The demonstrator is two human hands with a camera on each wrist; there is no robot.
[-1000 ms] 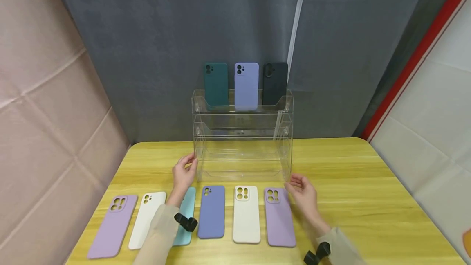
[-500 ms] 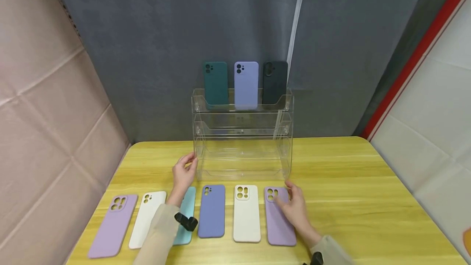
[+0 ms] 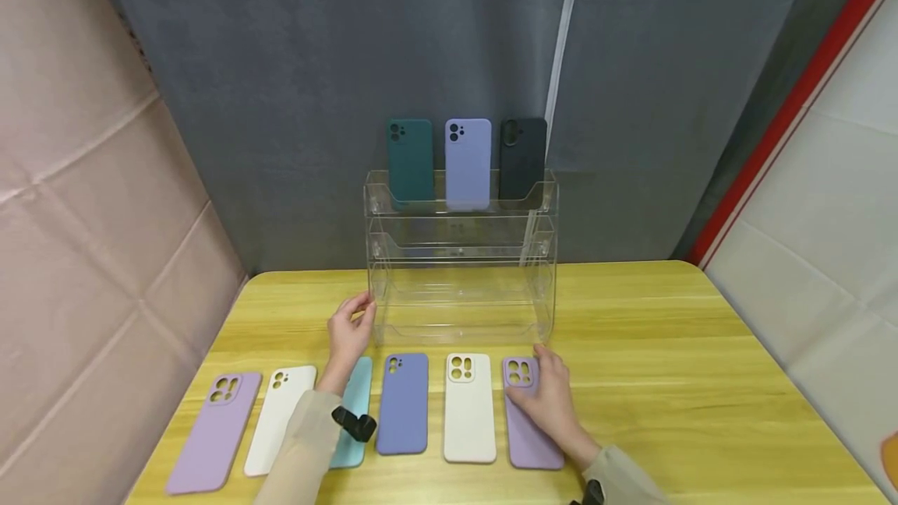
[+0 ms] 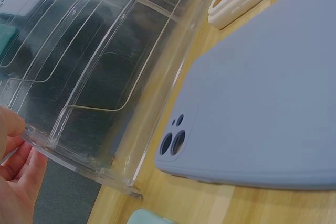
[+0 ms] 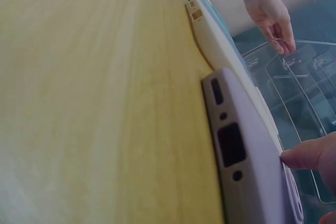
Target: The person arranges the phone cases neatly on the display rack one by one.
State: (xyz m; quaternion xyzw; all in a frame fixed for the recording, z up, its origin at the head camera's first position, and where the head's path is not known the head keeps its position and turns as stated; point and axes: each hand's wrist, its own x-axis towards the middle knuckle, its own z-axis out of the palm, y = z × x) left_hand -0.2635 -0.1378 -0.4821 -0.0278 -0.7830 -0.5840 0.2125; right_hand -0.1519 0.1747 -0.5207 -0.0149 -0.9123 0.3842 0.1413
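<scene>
A clear plastic tiered rack [image 3: 459,259] stands at the middle of the table. My left hand [image 3: 348,333] pinches its left side edge between thumb and fingers, which the left wrist view shows close up. My right hand [image 3: 550,396] lies over the rightmost purple phone case [image 3: 531,446], which is flat on the table. Its thumb [image 5: 302,155] touches the case, and its fingers extend along the upper right side. Teal [image 3: 411,162], lavender [image 3: 468,162] and black [image 3: 523,162] phone cases stand upright in the rack's top tier.
In the front row lie a cream case [image 3: 470,423], a blue-violet case [image 3: 403,411], a light blue case [image 3: 355,411] partly under my left arm, a white case [image 3: 277,427] and another purple case [image 3: 213,439]. A grey curtain [image 3: 316,100] hangs behind the table.
My right hand has left the rack's lower right corner and come forward and left onto the rightmost purple case. My left hand stays at the rack; the cases have not moved.
</scene>
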